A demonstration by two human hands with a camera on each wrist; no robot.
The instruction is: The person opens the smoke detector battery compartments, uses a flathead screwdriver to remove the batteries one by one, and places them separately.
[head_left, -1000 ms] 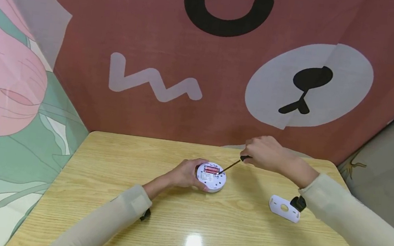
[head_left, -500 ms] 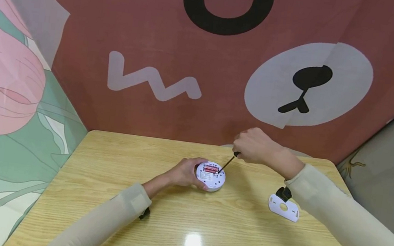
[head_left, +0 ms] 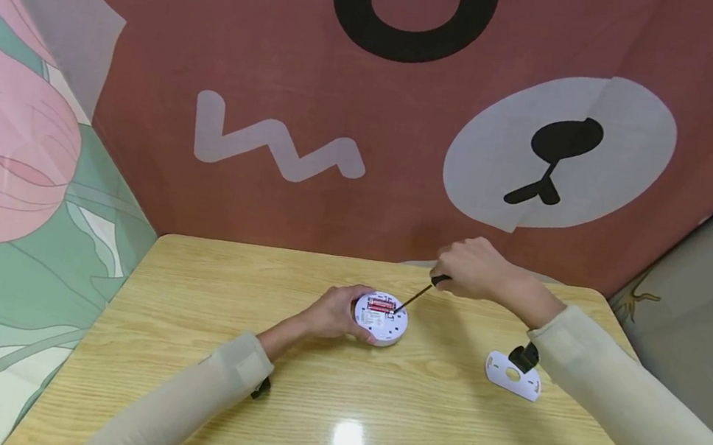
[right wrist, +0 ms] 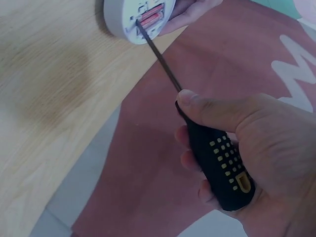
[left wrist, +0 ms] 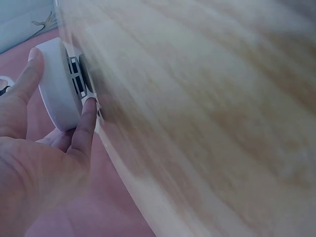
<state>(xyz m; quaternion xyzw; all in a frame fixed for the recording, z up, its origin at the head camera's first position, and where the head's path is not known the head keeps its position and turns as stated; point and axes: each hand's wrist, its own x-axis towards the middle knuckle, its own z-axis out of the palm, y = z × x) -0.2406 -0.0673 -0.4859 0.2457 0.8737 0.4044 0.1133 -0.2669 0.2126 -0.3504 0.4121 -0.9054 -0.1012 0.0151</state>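
A round white smoke alarm (head_left: 377, 327) is propped on the table with its back towards me, showing red batteries (head_left: 381, 306). My left hand (head_left: 333, 313) grips its rim, thumb on the near side and fingers on the far side. In the left wrist view, slots (left wrist: 77, 76) show at its other face, close to the tabletop. My right hand (head_left: 475, 268) holds a screwdriver (right wrist: 217, 163) by its black handle with yellow dots. The thumb lies along the handle towards the shaft. The tip meets the alarm's back beside the batteries, and the shaft slants up to the right.
A white mounting plate (head_left: 498, 372) with a central hole lies on the wooden table (head_left: 305, 424), partly below the right wrist's black camera (head_left: 524, 357). A printed cloth (head_left: 265, 204) hangs behind the table's far edge.
My right hand swung left and up, then back to the right and slightly down, changing the screwdriver's slant while its tip stayed at the alarm. The left hand keeps its hold.
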